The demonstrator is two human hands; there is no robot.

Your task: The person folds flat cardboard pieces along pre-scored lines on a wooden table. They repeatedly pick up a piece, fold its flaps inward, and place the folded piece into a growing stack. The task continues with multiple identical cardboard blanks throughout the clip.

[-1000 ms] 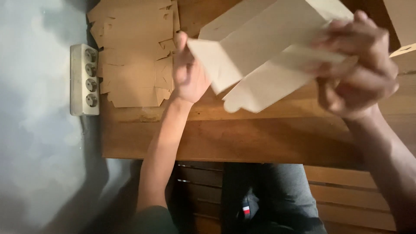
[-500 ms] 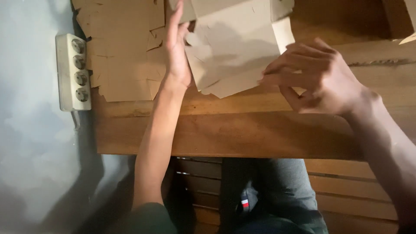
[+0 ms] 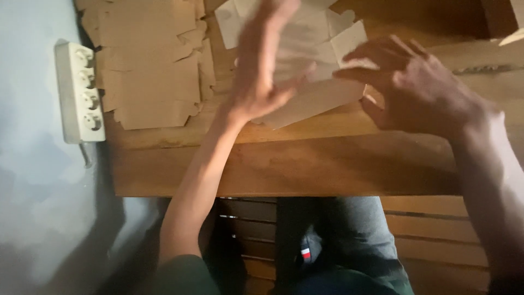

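A wooden table (image 3: 284,164) stretches before the seated person. On it, the blurred left hand (image 3: 265,65) lies flat, fingers spread, over a pale folded cardboard box blank (image 3: 322,95). The right hand (image 3: 415,87) seems to pinch its edge. Beyond, flat brown cardboard sheets (image 3: 147,65) lie stacked beside a white power strip (image 3: 82,90).

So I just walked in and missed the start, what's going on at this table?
A person works a pale, flat-cut cardboard box blank over a wooden table. The left hand lies spread on top of it, blurred; the right hand pinches its right edge. A stack of brown blanks lies to the left, beside a white power strip.
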